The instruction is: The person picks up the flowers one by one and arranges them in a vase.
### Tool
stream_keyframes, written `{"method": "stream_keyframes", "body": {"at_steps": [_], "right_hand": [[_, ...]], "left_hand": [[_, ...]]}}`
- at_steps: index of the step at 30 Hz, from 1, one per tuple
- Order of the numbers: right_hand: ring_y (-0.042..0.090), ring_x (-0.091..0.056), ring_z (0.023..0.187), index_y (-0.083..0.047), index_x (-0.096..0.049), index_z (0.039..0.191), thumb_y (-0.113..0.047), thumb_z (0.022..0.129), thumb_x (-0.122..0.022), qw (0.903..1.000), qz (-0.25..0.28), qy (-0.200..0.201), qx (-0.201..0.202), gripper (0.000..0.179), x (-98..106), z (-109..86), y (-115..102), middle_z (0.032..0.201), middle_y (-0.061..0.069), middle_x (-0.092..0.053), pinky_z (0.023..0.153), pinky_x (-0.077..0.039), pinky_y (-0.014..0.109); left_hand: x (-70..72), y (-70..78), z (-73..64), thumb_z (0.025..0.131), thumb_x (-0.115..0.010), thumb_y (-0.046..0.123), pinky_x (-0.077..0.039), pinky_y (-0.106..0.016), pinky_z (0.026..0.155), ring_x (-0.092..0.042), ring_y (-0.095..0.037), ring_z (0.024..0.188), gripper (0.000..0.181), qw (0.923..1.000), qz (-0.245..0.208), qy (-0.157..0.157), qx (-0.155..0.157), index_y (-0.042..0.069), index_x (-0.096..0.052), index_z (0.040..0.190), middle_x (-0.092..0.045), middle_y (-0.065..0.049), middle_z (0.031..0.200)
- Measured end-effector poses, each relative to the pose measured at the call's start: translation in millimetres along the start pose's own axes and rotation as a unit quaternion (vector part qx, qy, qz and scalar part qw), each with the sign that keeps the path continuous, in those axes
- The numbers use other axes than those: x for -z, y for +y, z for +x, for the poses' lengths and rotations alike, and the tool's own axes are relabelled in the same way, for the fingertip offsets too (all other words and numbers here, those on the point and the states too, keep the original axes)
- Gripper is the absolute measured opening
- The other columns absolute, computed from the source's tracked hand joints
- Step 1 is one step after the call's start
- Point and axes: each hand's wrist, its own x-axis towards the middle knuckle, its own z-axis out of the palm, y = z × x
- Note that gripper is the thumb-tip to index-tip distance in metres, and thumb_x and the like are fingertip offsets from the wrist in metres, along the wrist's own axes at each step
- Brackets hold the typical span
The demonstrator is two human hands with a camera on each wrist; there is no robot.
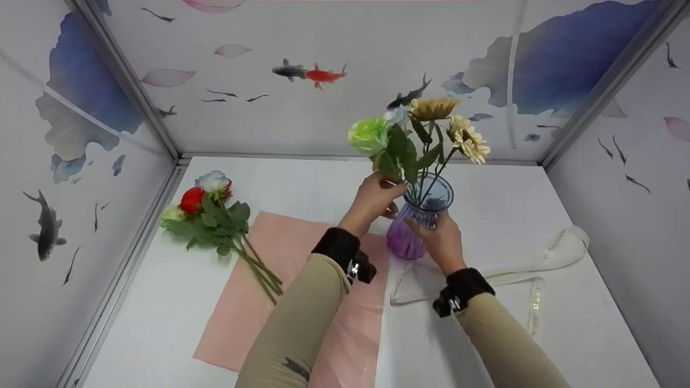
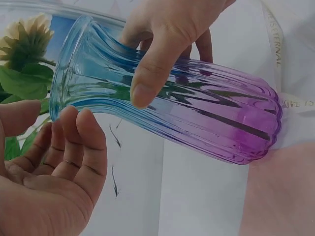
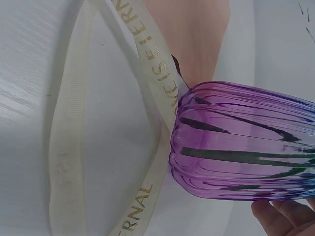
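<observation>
Grasping firmly, the right hand [image 1: 442, 240] has thumb and fingers around the glass vase [image 1: 405, 240], just below its rim. Beside this grip the left hand [image 1: 374, 199] is relaxed, its fingers softly bent at the rim. The vase is transparent and ribbed, blue at the flared mouth and turning to purple at the base; dark stems [image 3: 224, 155] show through its wall. Above the grip are yellow flowers [image 1: 468, 139] and a green flower [image 1: 368, 136]. Near the base, a cream ribbon [image 3: 69, 137] carries gold capital letters, readable in part as "ETERNAL". Left of the grip lies pink paper [image 1: 350, 334].
</observation>
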Motion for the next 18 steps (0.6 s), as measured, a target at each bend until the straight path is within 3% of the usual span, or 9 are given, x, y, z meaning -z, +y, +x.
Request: {"method": "stream_keyframes", "body": {"at_steps": [6,11,18], "right_hand": [[0.046,-0.053,0.132,0.004,-0.042,0.147,-0.051,0.09,-0.075,0.9997,0.007,-0.013,-0.018,0.086,0.6,0.7,-0.7,0.143,0.032,-0.054,0.11,-0.043,0.056],[0.046,-0.054,0.131,0.002,-0.043,0.148,-0.053,0.089,-0.075,0.9996,0.009,-0.013,-0.023,0.087,0.7,0.5,0.0,0.143,0.031,-0.054,0.11,-0.043,0.056],[0.044,-0.047,0.139,0.0,-0.036,0.153,-0.06,0.088,-0.073,0.9993,0.012,-0.023,-0.025,0.096,2.0,0.4,0.1,0.149,0.028,-0.049,0.116,-0.036,0.055]], "left_hand": [[13.9,-8.9,-7.9,0.098,-0.069,0.022,-0.061,-0.034,0.067,-0.063,-0.016,0.066,0.034,0.9999,-0.001,-0.005,-0.009,0.004,-0.061,0.125,-0.063,-0.007,0.097],[29.9,-19.6,-13.3,0.1,-0.066,0.017,-0.061,-0.033,0.067,-0.062,-0.018,0.067,0.029,0.9996,0.02,-0.005,-0.02,0.003,-0.063,0.126,-0.063,-0.012,0.101],[61.9,-29.8,-21.9,0.103,-0.061,0.018,-0.058,-0.028,0.062,-0.061,-0.017,0.065,0.025,0.9981,0.039,0.048,-0.006,0.003,-0.065,0.122,-0.066,-0.015,0.102]]}}
